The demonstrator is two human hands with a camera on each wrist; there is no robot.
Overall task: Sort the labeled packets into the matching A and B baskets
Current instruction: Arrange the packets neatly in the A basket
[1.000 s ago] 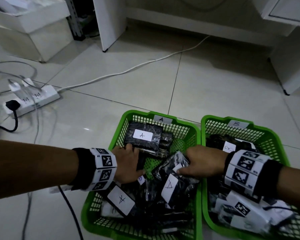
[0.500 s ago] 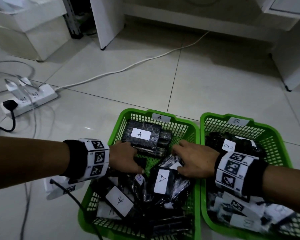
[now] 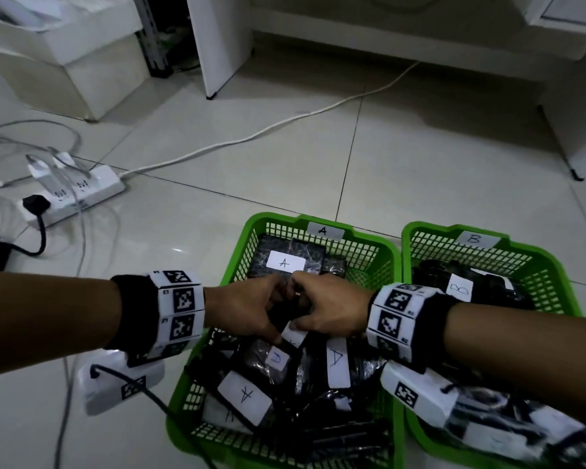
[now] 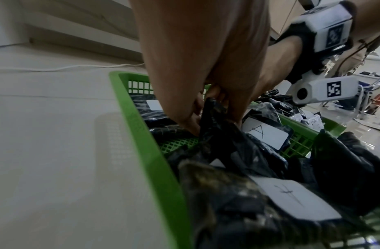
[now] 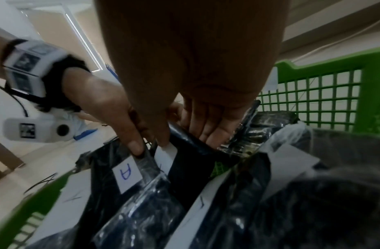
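On the left, a white power strip (image 3: 71, 194) lies on the floor. The left hand (image 3: 244, 311) reaches into the A basket (image 3: 237, 262) and pinches a black packet (image 4: 214, 121) in the middle of the pile. The right hand (image 3: 329, 309) meets it there and curls round the same packet. Its white label is mostly hidden, so I cannot read the letter. This is the checking step. Next, turn it over, read it, and move it right to the B basket (image 3: 535, 262) if it says B.
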